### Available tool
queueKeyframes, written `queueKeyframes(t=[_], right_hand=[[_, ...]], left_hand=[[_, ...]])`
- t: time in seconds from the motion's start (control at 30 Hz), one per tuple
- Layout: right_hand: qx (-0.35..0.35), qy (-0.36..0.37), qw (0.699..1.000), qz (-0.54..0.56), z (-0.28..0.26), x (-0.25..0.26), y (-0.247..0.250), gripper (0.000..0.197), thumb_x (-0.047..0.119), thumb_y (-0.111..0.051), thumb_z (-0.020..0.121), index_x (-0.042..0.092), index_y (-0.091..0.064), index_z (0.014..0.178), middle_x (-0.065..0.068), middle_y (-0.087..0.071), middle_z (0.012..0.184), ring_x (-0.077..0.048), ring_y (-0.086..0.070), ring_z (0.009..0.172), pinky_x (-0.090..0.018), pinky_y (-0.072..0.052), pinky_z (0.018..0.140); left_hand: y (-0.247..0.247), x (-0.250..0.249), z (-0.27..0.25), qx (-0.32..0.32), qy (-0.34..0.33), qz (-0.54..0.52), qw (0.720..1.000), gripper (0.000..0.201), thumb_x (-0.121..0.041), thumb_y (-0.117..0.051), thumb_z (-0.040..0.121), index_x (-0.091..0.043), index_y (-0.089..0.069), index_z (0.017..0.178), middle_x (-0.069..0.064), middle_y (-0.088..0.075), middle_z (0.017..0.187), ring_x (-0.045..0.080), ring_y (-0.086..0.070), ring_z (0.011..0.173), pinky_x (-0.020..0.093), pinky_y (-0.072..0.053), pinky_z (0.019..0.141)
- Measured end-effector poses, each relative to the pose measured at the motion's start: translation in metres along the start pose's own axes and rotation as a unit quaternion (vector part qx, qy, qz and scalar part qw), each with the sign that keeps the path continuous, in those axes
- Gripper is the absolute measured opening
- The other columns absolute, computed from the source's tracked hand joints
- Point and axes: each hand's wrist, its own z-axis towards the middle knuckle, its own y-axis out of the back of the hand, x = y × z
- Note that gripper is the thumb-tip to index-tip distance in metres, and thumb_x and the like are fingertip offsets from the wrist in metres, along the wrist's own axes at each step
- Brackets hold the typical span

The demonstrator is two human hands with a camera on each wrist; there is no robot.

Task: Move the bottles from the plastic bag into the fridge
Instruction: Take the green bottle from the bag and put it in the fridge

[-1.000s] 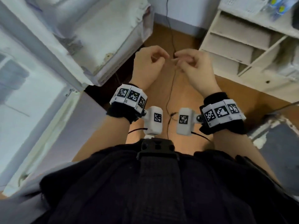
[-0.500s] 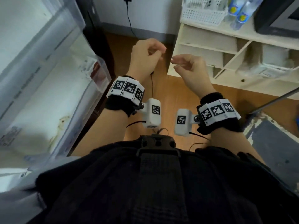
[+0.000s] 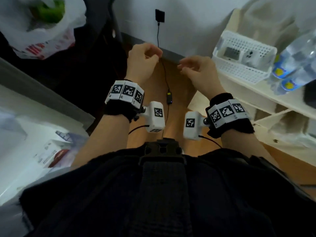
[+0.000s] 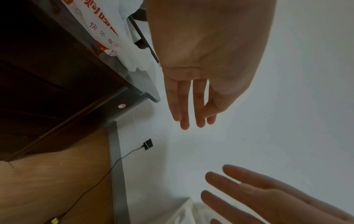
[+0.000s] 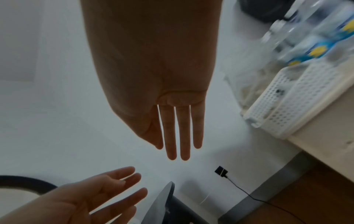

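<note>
Both grips released, holding nothing: left hand and right hand raised side by side, fingers loosely bent, well apart from any bottle. Since a second ago the view has swung up from the open fridge; the plastic bag now shows at upper left on a dark counter. Likely the reach for the bag comes next. Bag: thin, crinkled, white with red print, something green inside. Clear ribbed bottles, blue-yellow labels, stand on the shelf beside a white lattice basket.
</note>
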Motion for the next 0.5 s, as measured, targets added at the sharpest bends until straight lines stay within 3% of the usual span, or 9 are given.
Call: queueKeyframes(t=[0.1, 0.2, 0.3, 0.4, 0.5], right_hand=[[0.05, 0.039, 0.998, 0.003, 0.064, -0.001, 0.001, 0.023, 0.01, -0.055, 0.09, 0.013, -0.065, 0.11, -0.004, -0.07, 0.106, -0.014, -0.065, 0.098, -0.031, -0.052, 0.095], [0.094, 0.073, 0.993, 0.023, 0.123, 0.001, -0.014, 0.023, 0.008, -0.055, 0.088, 0.011, -0.066, 0.108, -0.007, -0.07, 0.105, -0.019, -0.065, 0.1, -0.041, -0.052, 0.097], [0.136, 0.109, 0.984, 0.026, 0.177, 0.012, -0.037, 0.022, 0.007, -0.056, 0.088, 0.009, -0.066, 0.108, -0.006, -0.069, 0.103, -0.018, -0.065, 0.1, -0.038, -0.052, 0.097], [0.183, 0.128, 0.974, 0.035, 0.228, 0.03, -0.066, 0.021, 0.007, -0.056, 0.089, 0.008, -0.065, 0.109, -0.002, -0.068, 0.098, -0.016, -0.066, 0.096, -0.031, -0.053, 0.094], [0.214, 0.135, 0.966, 0.05, 0.284, 0.056, -0.103, 0.02, 0.009, -0.056, 0.09, 0.009, -0.064, 0.109, -0.002, -0.068, 0.098, -0.015, -0.068, 0.092, -0.031, -0.055, 0.092]], left_hand=[[0.002, 0.001, 0.04, -0.044, 0.04, -0.004, 0.998, 0.019, -0.007, -0.057, 0.087, -0.019, -0.071, 0.092, -0.006, -0.068, 0.088, 0.01, -0.065, 0.086, 0.035, -0.057, 0.088], [0.012, 0.013, 0.076, -0.093, 0.082, -0.003, 0.992, 0.02, -0.009, -0.057, 0.084, -0.02, -0.072, 0.09, -0.002, -0.072, 0.089, 0.013, -0.068, 0.087, 0.038, -0.058, 0.086], [0.028, 0.031, 0.112, -0.156, 0.127, 0.003, 0.98, 0.021, -0.008, -0.056, 0.085, -0.018, -0.073, 0.093, -0.002, -0.072, 0.091, 0.009, -0.067, 0.085, 0.029, -0.057, 0.087], [0.051, 0.053, 0.154, -0.211, 0.168, 0.005, 0.963, 0.021, -0.006, -0.055, 0.085, -0.017, -0.071, 0.092, -0.004, -0.067, 0.086, 0.004, -0.062, 0.078, 0.018, -0.053, 0.079], [0.087, 0.078, 0.199, -0.266, 0.199, -0.006, 0.943, 0.022, -0.005, -0.055, 0.081, -0.013, -0.071, 0.094, 0.003, -0.067, 0.087, 0.019, -0.066, 0.087, 0.033, -0.053, 0.084]])
